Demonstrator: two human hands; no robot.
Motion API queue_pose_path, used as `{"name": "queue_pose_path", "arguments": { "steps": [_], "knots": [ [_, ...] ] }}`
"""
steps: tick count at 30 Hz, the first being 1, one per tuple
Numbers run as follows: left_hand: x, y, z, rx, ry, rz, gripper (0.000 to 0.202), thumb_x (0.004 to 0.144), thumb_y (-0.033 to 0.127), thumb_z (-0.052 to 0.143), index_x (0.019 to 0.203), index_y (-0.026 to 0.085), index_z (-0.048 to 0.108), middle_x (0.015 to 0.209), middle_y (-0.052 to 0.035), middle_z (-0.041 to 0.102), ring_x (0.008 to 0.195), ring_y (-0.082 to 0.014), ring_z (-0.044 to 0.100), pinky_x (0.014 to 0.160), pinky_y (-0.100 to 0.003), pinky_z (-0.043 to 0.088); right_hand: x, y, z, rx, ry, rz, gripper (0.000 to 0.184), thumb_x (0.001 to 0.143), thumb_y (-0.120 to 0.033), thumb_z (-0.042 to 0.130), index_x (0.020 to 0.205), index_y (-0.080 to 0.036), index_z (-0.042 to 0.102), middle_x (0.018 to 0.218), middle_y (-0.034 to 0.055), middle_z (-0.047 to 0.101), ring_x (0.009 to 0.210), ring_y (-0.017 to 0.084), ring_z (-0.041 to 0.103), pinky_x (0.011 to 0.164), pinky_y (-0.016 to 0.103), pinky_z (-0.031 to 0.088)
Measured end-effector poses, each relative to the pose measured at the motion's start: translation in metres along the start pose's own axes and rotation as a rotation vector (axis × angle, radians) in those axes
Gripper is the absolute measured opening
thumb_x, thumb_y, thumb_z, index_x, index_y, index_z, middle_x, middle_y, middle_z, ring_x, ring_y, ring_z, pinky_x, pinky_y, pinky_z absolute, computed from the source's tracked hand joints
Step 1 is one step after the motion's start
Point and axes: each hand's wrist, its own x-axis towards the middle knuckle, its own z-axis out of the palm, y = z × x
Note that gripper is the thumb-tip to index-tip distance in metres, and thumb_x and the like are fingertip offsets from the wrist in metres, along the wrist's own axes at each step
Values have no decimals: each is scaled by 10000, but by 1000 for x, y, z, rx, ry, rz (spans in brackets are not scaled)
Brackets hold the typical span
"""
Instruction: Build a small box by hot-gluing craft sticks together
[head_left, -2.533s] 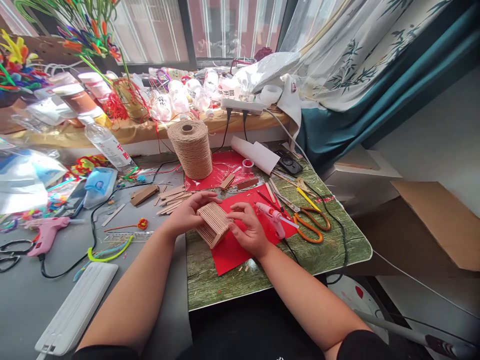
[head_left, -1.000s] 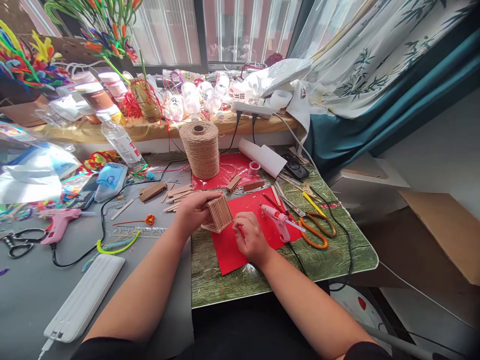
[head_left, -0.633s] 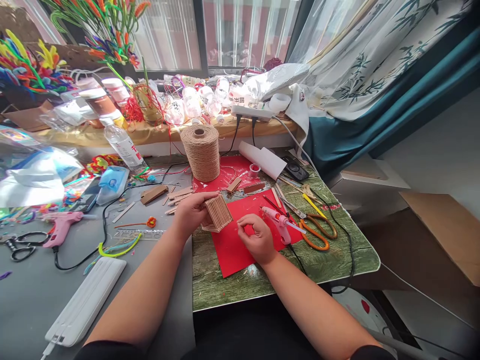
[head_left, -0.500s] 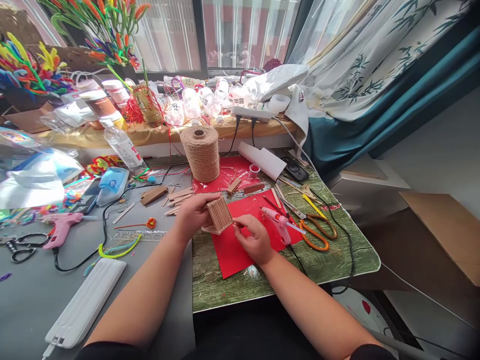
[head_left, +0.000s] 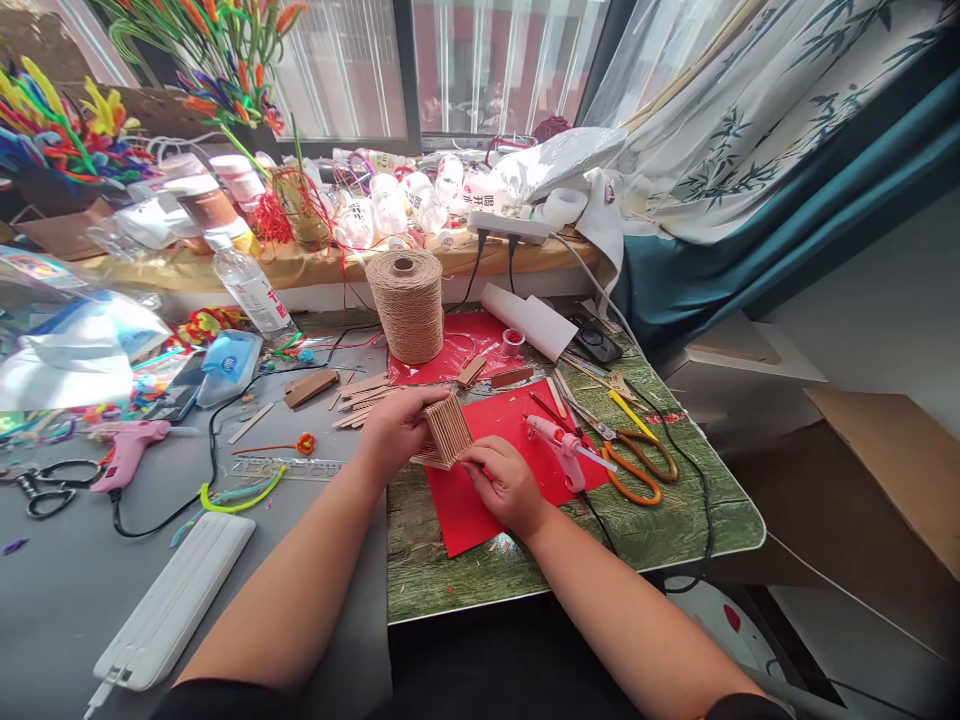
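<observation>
One tan, boxlike stick structure (head_left: 452,430), angular and closely ribbed

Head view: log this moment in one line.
left hand: holds wooden model | right hand: at model's corner | beneath: red sheet | beside right hand: pink glue gun

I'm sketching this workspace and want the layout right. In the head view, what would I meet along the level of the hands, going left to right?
Black scissors → pink glue gun → orange fuzzy flower → left hand → slatted wooden piece → right hand → second pink glue gun → orange scissor handles.
</observation>
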Motion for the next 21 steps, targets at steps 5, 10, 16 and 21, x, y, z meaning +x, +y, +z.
{"name": "queue_pose_path", "arguments": {
  "steps": [5, 10, 16, 21],
  "knots": [
    [7, 3, -15, -196, 403, -154, 321, 932, 229, 661, 1253, 239, 681, 1279, -72, 739, 1200, -233, 703, 1079, -434, 555, 0, 5, 1, 56, 130, 57, 129, 1013, -192, 558, 1080, -240, 657, 972, 73, 673, 925, 224, 643, 839, 394, 548],
    [13, -4, -16, -353, 537, -212, 395, 955, 366, 686, 1314, 227, 597, 1374, -112, 692, 1273, -232, 675, 1097, -425, 554, -5, 20, 5, 135, 218, 252, 134, 1043, -272, 520, 1114, -239, 628, 971, 58, 650, 879, 205, 635, 801, 359, 540],
    [8, -13, 7, -699, 262, -416, 570, 834, 419, 799, 1332, 178, 662, 1253, -155, 756, 1086, -277, 757, 919, -424, 624, -7, 17, 9, 232, 165, 249, 432, 948, -332, 707, 1347, -271, 553, 1062, 66, 645, 927, 210, 641, 840, 375, 566],
    [1, -2, 39, -806, 317, -569, 593, 765, 396, 843, 1306, 201, 700, 1201, -109, 774, 1011, -247, 757, 878, -358, 594, -1, 12, 3, 247, 99, 163, 904, 770, -423, 892, 1526, -294, 414, 1431, 136, 546, 1238, 299, 592, 1051, 477, 529]
  ]
}}
